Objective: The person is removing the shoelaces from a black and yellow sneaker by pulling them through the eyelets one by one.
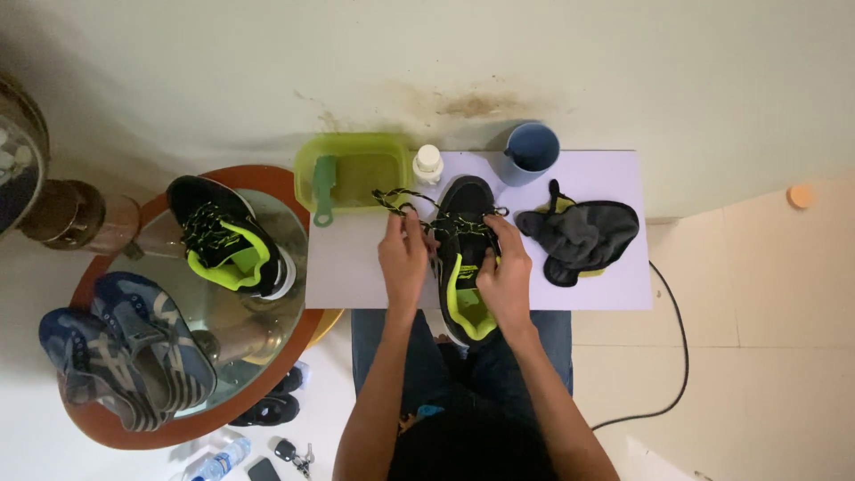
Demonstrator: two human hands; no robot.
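Left fingers (403,223) pinched shut on the black-and-green lace (398,201), drawn up from the black shoe (465,258). Right hand (505,272) clamped over the shoe's side, fingers curled tight at the eyelets. Shoe lying mid-counter (356,258), toe toward the wall. Behind its toe: white bottle (428,163). Left of it: green tub (356,169). Right of it: blue cup (532,150), grey insoles (583,233).

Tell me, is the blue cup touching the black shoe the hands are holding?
Apart. The head view shows bare white board between the blue cup and the toe of the black shoe, which both hands hold by its laces.
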